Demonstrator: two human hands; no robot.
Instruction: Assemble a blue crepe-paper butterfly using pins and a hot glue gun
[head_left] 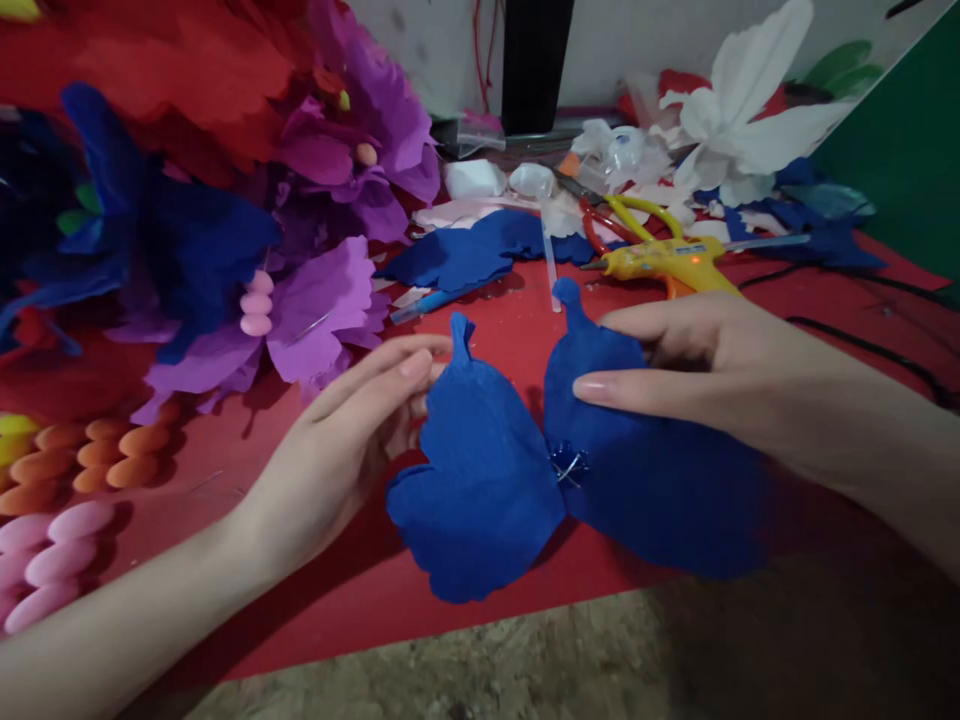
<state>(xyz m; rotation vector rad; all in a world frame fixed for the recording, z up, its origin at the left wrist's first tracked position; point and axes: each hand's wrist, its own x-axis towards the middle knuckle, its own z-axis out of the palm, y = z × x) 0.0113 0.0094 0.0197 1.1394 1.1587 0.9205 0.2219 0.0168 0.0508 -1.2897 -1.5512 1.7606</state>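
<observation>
My left hand [352,440] pinches the upper edge of a blue crepe-paper petal [480,470] that hangs above the red sheet [315,600]. My right hand [675,360] grips a second blue petal [645,470], thumb pressed across its front. The two petals meet at a small knot of silver wire [570,466] between them. Each petal has a narrow twisted tip pointing up.
Purple [337,290], blue and red paper flowers fill the left. Orange [90,460] and pink [52,555] foam beads lie at the left edge. A yellow glue gun [675,262], scissors [630,215], a white flower [742,120], blue paper scraps [480,250] and black cords [862,345] sit behind.
</observation>
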